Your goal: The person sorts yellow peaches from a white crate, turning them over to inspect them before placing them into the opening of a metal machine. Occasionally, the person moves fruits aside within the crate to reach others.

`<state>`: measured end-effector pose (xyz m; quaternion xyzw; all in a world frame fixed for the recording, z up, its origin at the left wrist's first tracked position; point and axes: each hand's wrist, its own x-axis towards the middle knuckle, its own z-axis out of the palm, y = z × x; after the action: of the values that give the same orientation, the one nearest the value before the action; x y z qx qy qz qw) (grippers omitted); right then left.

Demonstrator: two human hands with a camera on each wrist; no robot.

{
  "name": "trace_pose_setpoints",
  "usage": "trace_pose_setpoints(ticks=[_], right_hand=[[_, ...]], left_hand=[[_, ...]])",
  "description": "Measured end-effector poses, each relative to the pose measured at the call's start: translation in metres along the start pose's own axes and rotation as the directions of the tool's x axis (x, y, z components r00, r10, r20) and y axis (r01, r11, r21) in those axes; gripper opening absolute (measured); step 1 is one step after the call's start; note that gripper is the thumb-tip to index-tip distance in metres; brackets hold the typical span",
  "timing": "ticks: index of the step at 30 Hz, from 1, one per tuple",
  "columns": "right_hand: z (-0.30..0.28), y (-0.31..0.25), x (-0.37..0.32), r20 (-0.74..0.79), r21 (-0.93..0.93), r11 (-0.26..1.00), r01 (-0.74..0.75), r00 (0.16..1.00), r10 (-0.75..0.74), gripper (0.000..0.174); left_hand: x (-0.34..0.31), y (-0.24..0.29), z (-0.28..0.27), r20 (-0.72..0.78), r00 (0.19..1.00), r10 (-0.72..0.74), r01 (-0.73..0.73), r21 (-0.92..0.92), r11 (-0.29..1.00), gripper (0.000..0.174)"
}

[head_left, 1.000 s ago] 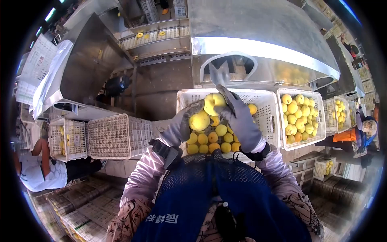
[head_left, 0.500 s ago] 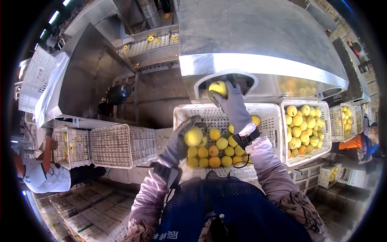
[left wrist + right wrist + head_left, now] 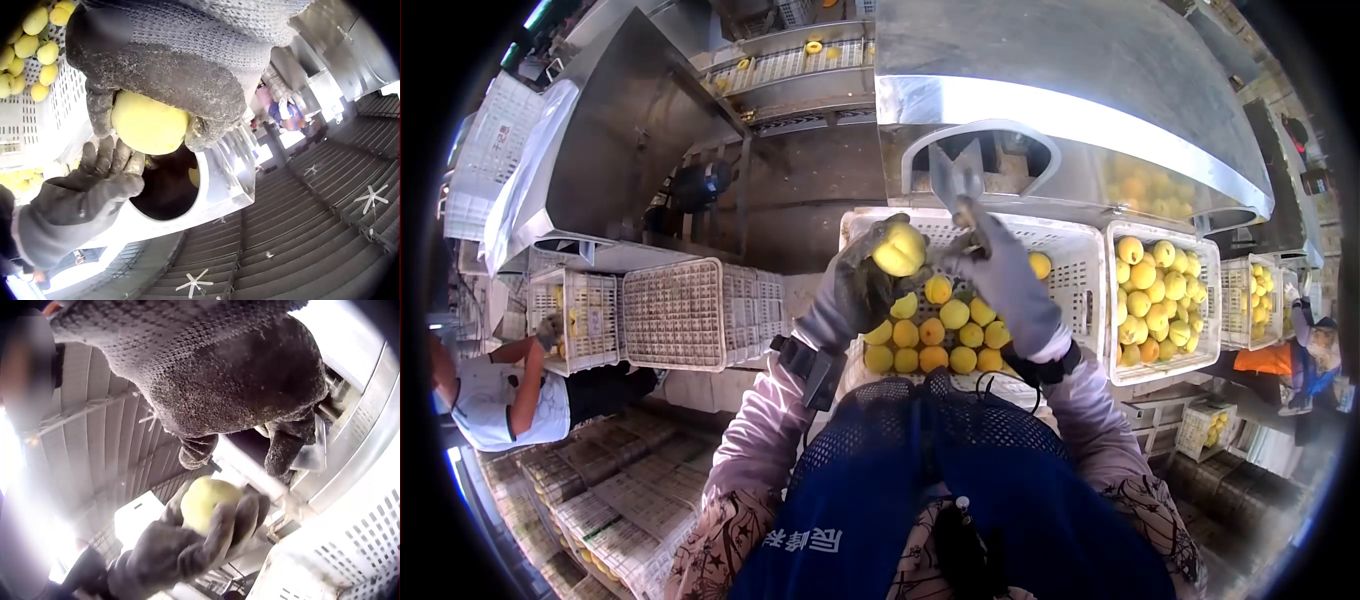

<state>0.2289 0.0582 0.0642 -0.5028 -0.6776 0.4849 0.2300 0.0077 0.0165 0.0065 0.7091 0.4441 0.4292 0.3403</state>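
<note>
My gloved left hand (image 3: 855,275) grips a yellow peach (image 3: 898,250) over the left part of a white crate (image 3: 1072,290). In the left wrist view, fingers and thumb close round that peach (image 3: 150,122). My gloved right hand (image 3: 990,262) hovers beside it, near the metal chute's opening (image 3: 1025,165); its fingers (image 3: 103,159) are loosely bent with nothing between them. The right wrist view has the peach (image 3: 209,503) in the left hand beyond the empty right hand (image 3: 244,381). Rows of yellow peaches (image 3: 930,331) lie in the crate's near part.
A second crate of peaches (image 3: 1155,300) stands at the right, against the first. An empty-looking crate (image 3: 670,315) lies tipped on the left. The metal machine (image 3: 1080,60) fills the far side. People (image 3: 510,390) work to the left and right (image 3: 1300,345).
The right hand, which held a peach at the chute opening half a second ago, has drawn back toward me, empty. The left hand has risen with its peach toward the crate's far side.
</note>
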Motion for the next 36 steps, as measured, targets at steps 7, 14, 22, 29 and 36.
trace_pose_setpoints(ticks=[7,14,22,29,36], right_hand=[[0.014,0.015,-0.012,-0.075,-0.082,0.983,0.162,0.983,-0.168,0.072],[0.018,0.011,-0.038,-0.228,-0.406,0.865,0.294,0.884,-0.408,0.08],[0.008,0.016,-0.028,-0.247,0.009,0.977,0.212,0.947,-0.204,0.086],[0.017,0.041,0.047,-0.409,-0.381,0.904,0.196,0.84,-0.355,0.084],[0.006,0.057,0.117,-0.375,-0.575,0.818,-0.031,0.898,-0.23,0.066]], left_hand=[[0.011,0.043,0.015,0.322,0.895,-0.307,0.418,-0.847,0.33,0.054],[0.014,0.038,0.016,0.153,0.974,0.17,-0.095,-0.405,0.909,0.083],[0.023,0.033,0.023,0.391,0.812,-0.434,0.493,-0.857,0.15,0.037],[0.047,0.027,0.036,0.279,0.875,-0.397,0.374,-0.909,0.185,0.043],[-0.02,-0.038,0.047,0.355,0.564,-0.745,0.617,-0.782,0.095,0.055]])
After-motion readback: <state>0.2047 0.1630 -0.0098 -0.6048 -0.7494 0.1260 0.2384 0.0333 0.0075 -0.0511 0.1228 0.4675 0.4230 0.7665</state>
